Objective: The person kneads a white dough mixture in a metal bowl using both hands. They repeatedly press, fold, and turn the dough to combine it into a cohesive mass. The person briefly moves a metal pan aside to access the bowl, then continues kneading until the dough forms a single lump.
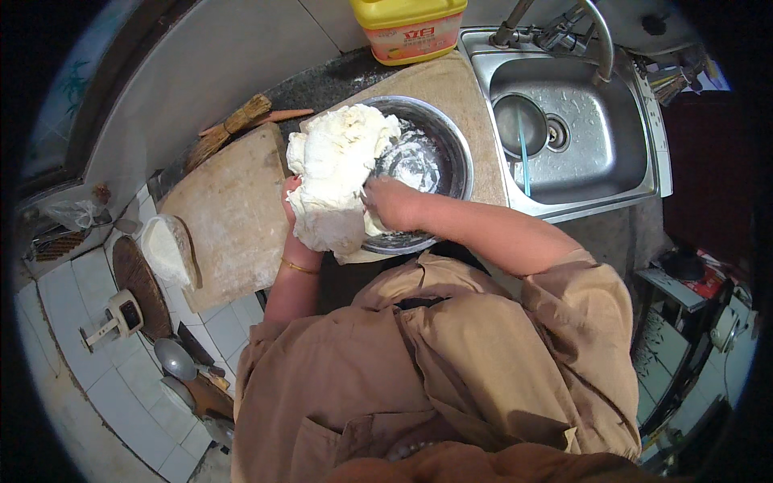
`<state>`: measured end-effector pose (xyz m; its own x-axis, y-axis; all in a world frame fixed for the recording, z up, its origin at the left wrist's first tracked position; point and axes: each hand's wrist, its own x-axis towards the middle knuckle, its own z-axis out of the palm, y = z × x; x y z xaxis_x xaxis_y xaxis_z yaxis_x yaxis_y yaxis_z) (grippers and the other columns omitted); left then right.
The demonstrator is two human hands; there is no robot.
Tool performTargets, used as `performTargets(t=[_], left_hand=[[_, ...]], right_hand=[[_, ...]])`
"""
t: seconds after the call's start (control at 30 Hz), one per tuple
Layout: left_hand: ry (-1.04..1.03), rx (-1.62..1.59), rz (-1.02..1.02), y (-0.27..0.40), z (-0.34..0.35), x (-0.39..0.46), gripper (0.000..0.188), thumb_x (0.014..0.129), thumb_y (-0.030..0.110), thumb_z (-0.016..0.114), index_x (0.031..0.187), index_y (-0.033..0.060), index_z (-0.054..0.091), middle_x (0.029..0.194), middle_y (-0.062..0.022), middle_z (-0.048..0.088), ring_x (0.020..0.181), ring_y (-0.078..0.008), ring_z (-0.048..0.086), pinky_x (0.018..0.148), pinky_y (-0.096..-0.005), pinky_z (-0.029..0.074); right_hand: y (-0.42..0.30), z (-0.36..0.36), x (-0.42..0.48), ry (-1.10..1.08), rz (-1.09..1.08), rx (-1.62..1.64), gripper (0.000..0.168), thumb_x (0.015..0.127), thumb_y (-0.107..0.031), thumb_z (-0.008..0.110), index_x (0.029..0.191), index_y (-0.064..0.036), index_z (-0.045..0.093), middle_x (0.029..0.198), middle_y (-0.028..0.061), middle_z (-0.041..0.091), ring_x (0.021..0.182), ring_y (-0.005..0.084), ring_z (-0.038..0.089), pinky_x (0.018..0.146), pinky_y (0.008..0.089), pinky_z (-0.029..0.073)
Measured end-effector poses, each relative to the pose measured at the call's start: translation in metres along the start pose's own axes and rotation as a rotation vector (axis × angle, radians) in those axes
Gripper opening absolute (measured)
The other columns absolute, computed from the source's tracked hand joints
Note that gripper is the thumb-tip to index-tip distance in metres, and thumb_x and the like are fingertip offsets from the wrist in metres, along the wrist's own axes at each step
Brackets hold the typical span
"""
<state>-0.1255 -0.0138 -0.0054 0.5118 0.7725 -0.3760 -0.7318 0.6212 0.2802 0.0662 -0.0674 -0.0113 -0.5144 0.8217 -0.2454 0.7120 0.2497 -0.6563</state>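
A large, lumpy mass of white dough (347, 148) is lifted over the left side of a round metal bowl (464, 154) and overhangs its rim. My left hand (291, 192) holds the dough from its left side, with most of the fingers hidden behind it. Inside the bowl, my right hand (394, 204) rests against the dough's right side. Its fingers curl downward and are partly hidden, so their grip does not show. Floury residue (413, 166) coats the bowl's bottom.
Under the bowl lies a tan board (486, 175); a wooden board (235, 223) is at left, beside a flour container (166, 250). A straw brush (232, 130) lies behind. A yellow-capped jug (410, 36) stands at the back. The steel sink (580, 163) at right holds a round pan (513, 124).
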Motion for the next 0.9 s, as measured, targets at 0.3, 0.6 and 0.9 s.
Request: performTargets(t=[0.3, 0.6, 0.9], left_hand=[[-0.298, 0.110, -0.079, -0.006, 0.001, -0.009, 0.078, 0.087, 0.066, 0.029, 0.145, 0.0144, 0.035, 0.132, -0.0138, 0.054, 0.098, -0.0327, 0.060, 0.074, -0.0560, 0.050], [-0.136, 0.051, -0.039, 0.000, -0.037, 0.011, 0.075, 0.082, 0.040, 0.044, 0.141, -0.0062, 0.037, 0.135, -0.0261, 0.050, 0.121, -0.0422, 0.051, 0.103, -0.0511, 0.041], [-0.078, 0.006, -0.055, -0.009, -0.007, 0.007, 0.065, 0.084, 0.030, 0.045, 0.137, -0.0057, 0.042, 0.135, -0.0263, 0.050, 0.120, -0.0426, 0.052, 0.103, -0.0520, 0.042]], right_hand=[[0.020, -0.052, 0.018, 0.361, 0.099, -0.259, 0.028, 0.079, -0.021, 0.062, 0.097, -0.001, 0.071, 0.102, 0.0166, 0.065, 0.101, 0.0341, 0.059, 0.092, 0.0444, 0.044], [0.013, -0.005, -0.015, -0.061, -0.246, -0.075, 0.031, 0.084, -0.028, 0.057, 0.095, -0.001, 0.068, 0.099, 0.0198, 0.064, 0.096, 0.0369, 0.060, 0.090, 0.0430, 0.046], [-0.018, -0.046, -0.047, -0.079, 0.267, -0.190, 0.067, 0.086, -0.052, 0.058, 0.128, 0.000, 0.049, 0.126, 0.0279, 0.044, 0.118, 0.0428, 0.044, 0.094, 0.0512, 0.046]])
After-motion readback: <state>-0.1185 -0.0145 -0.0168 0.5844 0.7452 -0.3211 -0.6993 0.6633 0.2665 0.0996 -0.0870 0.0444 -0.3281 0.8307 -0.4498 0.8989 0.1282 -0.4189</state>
